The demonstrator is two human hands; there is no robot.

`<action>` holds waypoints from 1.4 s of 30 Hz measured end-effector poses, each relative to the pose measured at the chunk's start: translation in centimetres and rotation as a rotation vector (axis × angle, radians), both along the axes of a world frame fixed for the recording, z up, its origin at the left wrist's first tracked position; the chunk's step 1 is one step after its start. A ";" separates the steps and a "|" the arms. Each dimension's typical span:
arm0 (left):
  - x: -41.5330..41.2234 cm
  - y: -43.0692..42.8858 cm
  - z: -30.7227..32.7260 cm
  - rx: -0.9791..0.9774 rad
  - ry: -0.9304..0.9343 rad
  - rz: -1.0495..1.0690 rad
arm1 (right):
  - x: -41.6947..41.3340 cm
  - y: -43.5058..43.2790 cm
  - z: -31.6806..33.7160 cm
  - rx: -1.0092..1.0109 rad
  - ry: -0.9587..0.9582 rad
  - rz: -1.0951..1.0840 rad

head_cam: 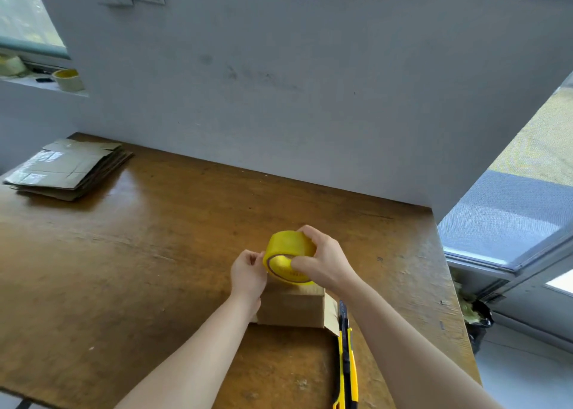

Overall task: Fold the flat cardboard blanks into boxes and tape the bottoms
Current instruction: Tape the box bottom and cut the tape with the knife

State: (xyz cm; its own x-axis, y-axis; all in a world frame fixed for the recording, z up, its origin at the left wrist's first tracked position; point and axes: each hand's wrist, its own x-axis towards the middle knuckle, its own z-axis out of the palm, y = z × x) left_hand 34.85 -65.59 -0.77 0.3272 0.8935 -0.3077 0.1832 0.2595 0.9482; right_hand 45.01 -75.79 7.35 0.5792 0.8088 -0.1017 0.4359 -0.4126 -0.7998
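Knife (347, 356) on brown, seemingly wooden table (124, 269)

Knife (345, 356), perhaps touching, flanks box (291, 311); bare tabletop (139, 253) left.

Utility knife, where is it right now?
Head view: the utility knife lies on the table near its front edge, just right of the cardboard box, beside the right forearm.
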 end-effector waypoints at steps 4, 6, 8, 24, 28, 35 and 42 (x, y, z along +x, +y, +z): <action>-0.3 -0.5 -0.1 0.145 0.097 -0.095 | 0.7 -0.4 -0.7 -0.062 -0.041 0.012; -0.9 -1.2 -0.1 0.195 0.140 -0.143 | 0.8 -0.9 -1.4 -0.099 -0.097 0.004; -1.6 -1.8 -0.5 0.235 0.125 -0.177 | 0.5 -1.3 -2.0 -0.116 -0.151 0.012; -2.9 -3.5 -1.5 0.205 0.274 0.125 | -1.8 -1.4 -2.3 -0.105 -0.551 0.199; -2.9 -2.6 -1.5 0.107 0.268 0.099 | -2.4 -0.5 -1.7 -0.139 -0.586 0.230; -2.9 -2.8 -1.7 0.010 0.238 0.061 | -2.2 -0.1 -0.8 -0.185 -0.344 0.214; -2.7 -2.6 -1.4 0.007 0.301 0.064 | -2.3 1.1 -0.6 -0.187 -0.145 0.064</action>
State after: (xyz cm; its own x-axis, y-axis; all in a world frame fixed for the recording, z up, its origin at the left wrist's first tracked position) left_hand 32.12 -68.16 -2.20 0.1648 0.9118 -0.3762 0.4395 0.2735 0.8556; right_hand 42.70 -74.68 6.72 0.5466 0.8194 -0.1725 0.5705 -0.5152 -0.6396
